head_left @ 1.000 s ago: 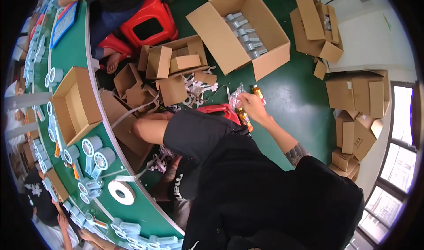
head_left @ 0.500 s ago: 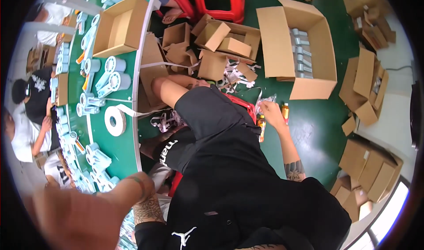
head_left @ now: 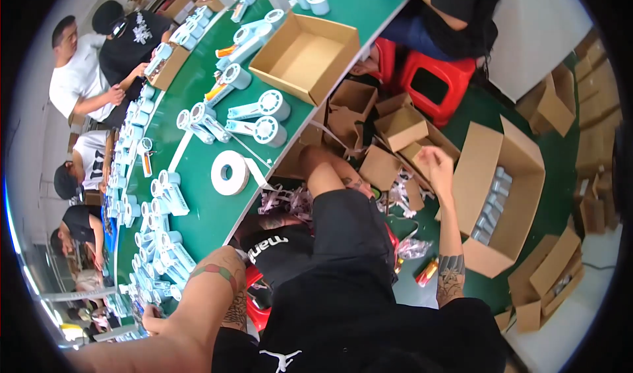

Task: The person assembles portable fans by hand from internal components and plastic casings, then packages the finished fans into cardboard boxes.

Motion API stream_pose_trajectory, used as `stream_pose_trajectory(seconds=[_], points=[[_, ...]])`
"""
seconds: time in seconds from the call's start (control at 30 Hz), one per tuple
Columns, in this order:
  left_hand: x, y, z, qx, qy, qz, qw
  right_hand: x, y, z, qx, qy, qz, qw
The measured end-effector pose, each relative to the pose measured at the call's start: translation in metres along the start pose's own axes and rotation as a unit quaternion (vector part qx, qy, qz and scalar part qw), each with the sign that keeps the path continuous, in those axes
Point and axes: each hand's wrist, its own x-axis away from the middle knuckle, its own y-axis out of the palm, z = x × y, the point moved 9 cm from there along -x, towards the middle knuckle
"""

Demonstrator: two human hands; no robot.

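My right hand (head_left: pixel 435 167) is raised in front of me, near the open carton. Its fingers curl loosely, and I see nothing in them. My left arm bends sharply beside the table edge, close to the view. Only part of my left hand (head_left: pixel 153 321) shows, low on the left; I cannot make out its grip. Beyond it, on the green table (head_left: pixel 198 231), stand several light-blue devices (head_left: pixel 269 130) with round, vented heads and flat handles. A roll of white tape (head_left: pixel 230 173) lies near the edge, its loose end trailing over it.
An open empty box (head_left: pixel 304 53) sits on the table. On the floor are a large carton (head_left: pixel 508 241) holding grey-blue parts, torn cardboard, paper strips (head_left: pixel 402 195) and an orange-labelled bottle (head_left: pixel 427 271). A red stool (head_left: pixel 435 86) stands ahead. Co-workers line the table's far side.
My view has turned, so the table and cartons sit differently in it. My right hand has moved up and away from the clear plastic bag. The blurred left hand has dropped mostly out of view.
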Motion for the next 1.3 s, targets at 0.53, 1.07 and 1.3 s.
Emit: stream_pose_trajectory(seconds=[0.53, 1.07, 1.3], points=[[-0.062, -0.018, 0.005, -0.107, 0.218, 0.136, 0.961, -0.063, 0.221, -0.224, 0.498, -0.613, -0.13, 0.599], [-0.033, 0.061, -0.102, -0.137, 0.197, 0.267, 0.934, 0.049, 0.108, 0.02, 0.509, -0.247, -0.287, 0.773], [-0.048, 0.188, -0.171, -0.016, 0.085, 0.188, 0.978, -0.091, 0.17, 0.124, 0.491, -0.322, -0.032, 0.809]])
